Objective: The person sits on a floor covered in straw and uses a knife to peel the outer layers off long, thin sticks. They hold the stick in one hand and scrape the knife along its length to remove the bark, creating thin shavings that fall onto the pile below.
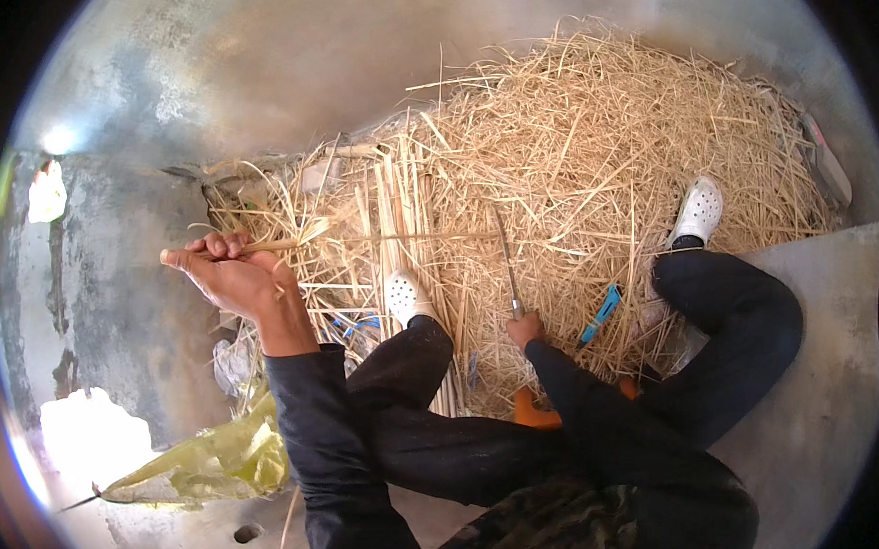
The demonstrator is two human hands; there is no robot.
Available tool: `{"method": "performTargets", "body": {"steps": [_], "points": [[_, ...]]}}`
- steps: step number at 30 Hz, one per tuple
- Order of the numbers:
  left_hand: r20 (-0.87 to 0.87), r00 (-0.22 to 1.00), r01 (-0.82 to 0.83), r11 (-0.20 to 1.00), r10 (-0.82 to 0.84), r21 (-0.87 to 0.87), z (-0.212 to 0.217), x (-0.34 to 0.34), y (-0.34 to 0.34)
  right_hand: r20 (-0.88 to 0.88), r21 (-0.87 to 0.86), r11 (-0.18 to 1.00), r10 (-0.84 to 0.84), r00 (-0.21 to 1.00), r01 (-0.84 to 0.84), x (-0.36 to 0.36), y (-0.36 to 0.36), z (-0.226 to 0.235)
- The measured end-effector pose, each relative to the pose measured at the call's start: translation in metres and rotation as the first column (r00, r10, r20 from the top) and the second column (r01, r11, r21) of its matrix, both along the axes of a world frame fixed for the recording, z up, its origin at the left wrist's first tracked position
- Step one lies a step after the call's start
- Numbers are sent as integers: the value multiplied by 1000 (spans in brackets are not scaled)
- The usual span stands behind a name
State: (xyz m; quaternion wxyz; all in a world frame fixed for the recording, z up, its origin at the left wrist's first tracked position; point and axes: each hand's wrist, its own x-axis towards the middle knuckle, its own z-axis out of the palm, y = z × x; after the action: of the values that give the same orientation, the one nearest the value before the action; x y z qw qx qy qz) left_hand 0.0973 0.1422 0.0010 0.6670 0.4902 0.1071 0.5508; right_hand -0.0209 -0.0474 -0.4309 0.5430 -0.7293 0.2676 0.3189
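Note:
My left hand [231,279] is raised at the left, its fingers closed round the end of a long, thin, straw-coloured strip [431,237]. The strip runs nearly level to the right, over a bundle of long pale strips [389,190], toward the blade of a knife. In my right hand [526,330] is that long, narrow knife [509,262], gripped by its handle with the blade pointing up and away. Blade and strip come close near the middle; whether they touch I cannot tell. Right of that hand, a blue utility knife [601,317] lies on the shavings.
A large heap of pale shavings [628,136] fills the back and right. White clogs [405,297] are on my feet, which flank the knife. An orange object [534,410] sits partly hidden below my right forearm. A yellow-green plastic sack [210,460] lies at lower left.

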Motion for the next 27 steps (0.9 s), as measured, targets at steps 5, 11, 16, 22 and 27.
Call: {"method": "performTargets", "body": {"steps": [5,11,16,22,27], "points": [[77,994,81,994,-75,-75,3,-10,10,-88,189,980,-49,995,65,-2,28,53],[36,881,474,878,-473,-65,23,-33,27,271,-202,942,317,909,-268,-44,-42,-11],[198,779,568,803,-595,178,119,-143,45,-132,236,969,-36,991,66,-34,-54,22],[475,501,573,688,-724,445,158,-212,59,-178,596,800,49,983,69,-19,-57,114],[602,628,410,867,-493,282,96,-211,53,-53,890,456,93,994,4,-36,-86,254]]}}
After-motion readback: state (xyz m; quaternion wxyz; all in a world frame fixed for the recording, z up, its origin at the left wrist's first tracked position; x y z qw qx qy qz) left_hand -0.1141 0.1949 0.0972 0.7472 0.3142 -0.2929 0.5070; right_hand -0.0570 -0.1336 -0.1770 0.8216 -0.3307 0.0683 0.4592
